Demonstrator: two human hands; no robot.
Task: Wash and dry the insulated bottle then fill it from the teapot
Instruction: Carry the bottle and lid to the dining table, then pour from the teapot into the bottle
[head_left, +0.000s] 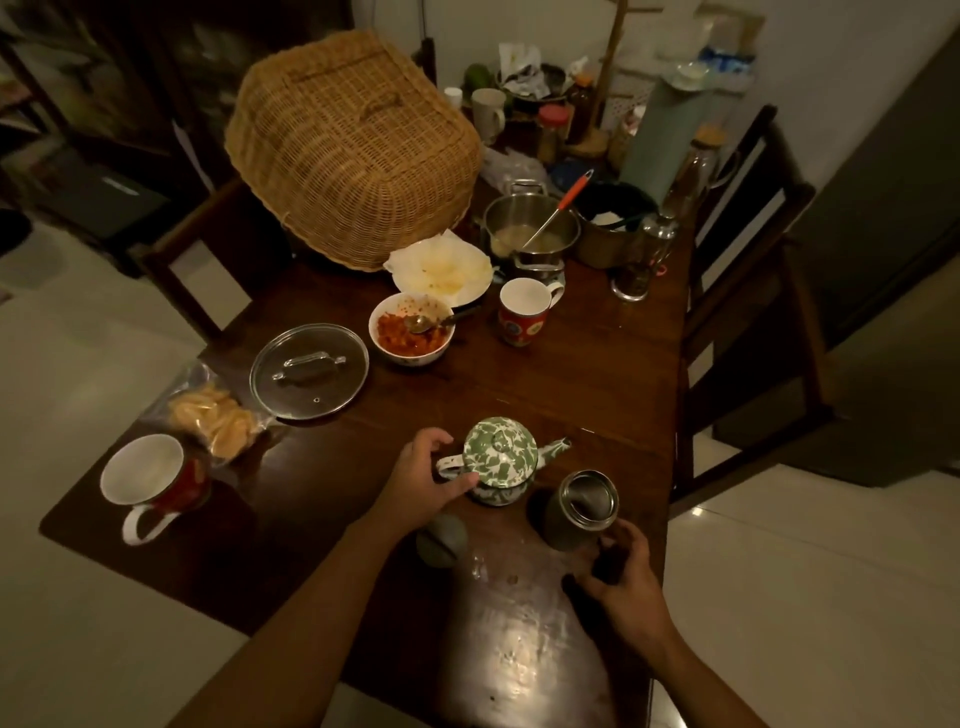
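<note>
Around my teapot (500, 460) I count three mugs (524, 310) (148, 475) (487, 111), one bottle (582, 512), one glass lid (309, 371), one bowl (410, 330).

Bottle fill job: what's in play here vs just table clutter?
In play: teapot, left hand on its handle; open bottle, right hand beside it.
Clutter: glass lid, two mugs, bowl, pot, basket.
</note>
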